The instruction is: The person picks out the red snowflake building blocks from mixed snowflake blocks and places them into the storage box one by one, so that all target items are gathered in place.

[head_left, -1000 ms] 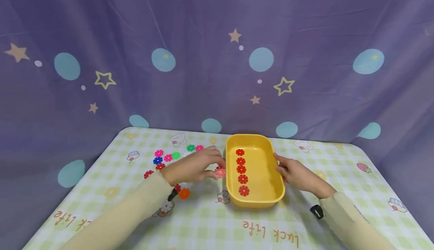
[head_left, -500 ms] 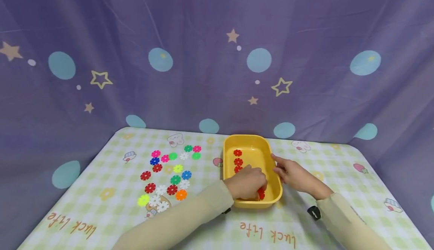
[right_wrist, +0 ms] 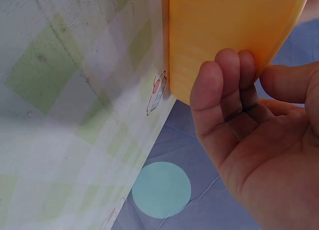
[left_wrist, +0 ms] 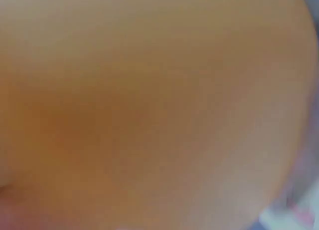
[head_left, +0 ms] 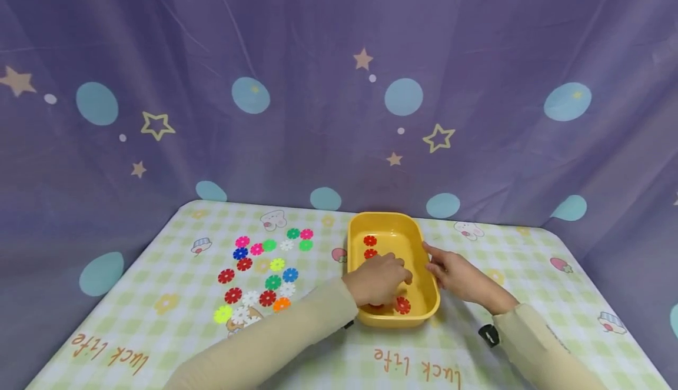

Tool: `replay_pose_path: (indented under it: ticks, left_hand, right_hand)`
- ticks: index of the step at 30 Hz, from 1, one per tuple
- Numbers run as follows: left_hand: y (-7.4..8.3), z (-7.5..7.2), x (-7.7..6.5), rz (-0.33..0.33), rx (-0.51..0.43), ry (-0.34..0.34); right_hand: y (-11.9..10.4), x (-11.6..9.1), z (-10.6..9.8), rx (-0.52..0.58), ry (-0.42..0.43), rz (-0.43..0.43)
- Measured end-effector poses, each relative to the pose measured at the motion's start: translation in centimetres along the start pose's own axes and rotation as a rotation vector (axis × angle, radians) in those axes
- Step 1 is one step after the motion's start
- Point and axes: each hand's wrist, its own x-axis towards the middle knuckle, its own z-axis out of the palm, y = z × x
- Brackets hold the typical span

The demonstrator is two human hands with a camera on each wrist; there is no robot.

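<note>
A yellow plastic tray [head_left: 424, 313] sits on the table with red snowflake discs inside. My left hand [head_left: 378, 278] is over the tray's floor, its fingers loosely bent with nothing between them. Just below its fingers lies one red snowflake disc [head_left: 402, 305], and two more [head_left: 370, 241] show beyond it; the hand hides part of the row. My right hand [head_left: 458, 272] pinches the tray's right rim, thumb at the edge and fingers [right_wrist: 229, 75] against the outer wall. The left wrist view is filled by a blurred close-up of skin.
Left of the tray, loose snowflake discs in several colours lie on the checked tablecloth [head_left: 175, 331], among them a blue disc [head_left: 290, 275], an orange disc [head_left: 282, 305] and a yellow disc [head_left: 223, 314]. A purple curtain [head_left: 296, 155] hangs behind the table.
My left hand carried a red disc from beside the tray into it, let it go near the front, and has lifted slightly leftward off it. The right hand keeps its hold on the rim.
</note>
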Motion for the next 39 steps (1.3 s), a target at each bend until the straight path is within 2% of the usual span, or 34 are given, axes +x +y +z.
replay_pose_path:
  ticks: [3, 6, 9, 11, 16, 19, 22, 26, 30, 34, 39]
  left_hand:
    - [-1.9, -1.8, -2.0, 0.016, -0.037, 0.028]
    - [-4.3, -3.5, -4.9, 0.026, -0.06, 0.077]
    - [-7.0, -4.2, -8.3, -0.03, -0.095, 0.115]
    - [-8.8, -4.0, -10.3, -0.106, -0.119, 0.107]
    - [-12.2, -2.3, -15.0, -0.308, -0.203, 0.005]
    - [-13.9, -0.9, -17.2, -0.373, -0.248, -0.059]
    - [-15.3, 0.4, -18.8, -0.402, -0.297, -0.085]
    - [-16.5, 1.7, -19.8, -0.377, -0.346, -0.042]
    - [-16.3, 2.7, -19.5, -0.34, -0.325, 0.022]
    - [-15.2, 3.5, -18.4, -0.389, -0.279, 0.062]
    - [-14.0, 3.7, -17.6, -0.452, -0.28, 0.061]
  right_hand:
    - [0.0, 0.0, 0.2, 0.003, -0.006, 0.01]
    - [0.0, 0.0, 0.1, -0.006, -0.006, 0.01]
    - [0.0, 0.0, 0.1, -0.021, 0.004, -0.002]
    - [0.0, 0.0, 0.0, -0.027, 0.004, -0.01]
    - [0.1, 0.1, 0.0, -0.033, 0.001, -0.025]
    - [0.2, 0.1, -0.1, -0.038, 0.005, -0.032]
    - [0.2, 0.0, -0.1, -0.042, 0.011, -0.041]
    - [0.1, -0.1, -0.2, -0.038, 0.015, -0.042]
    - [0.0, -0.1, -0.2, -0.033, 0.007, -0.03]
    - [0.0, -0.1, -0.1, -0.04, 0.007, -0.034]
    - [-0.1, 0.0, -0.1, -0.039, 0.007, -0.025]
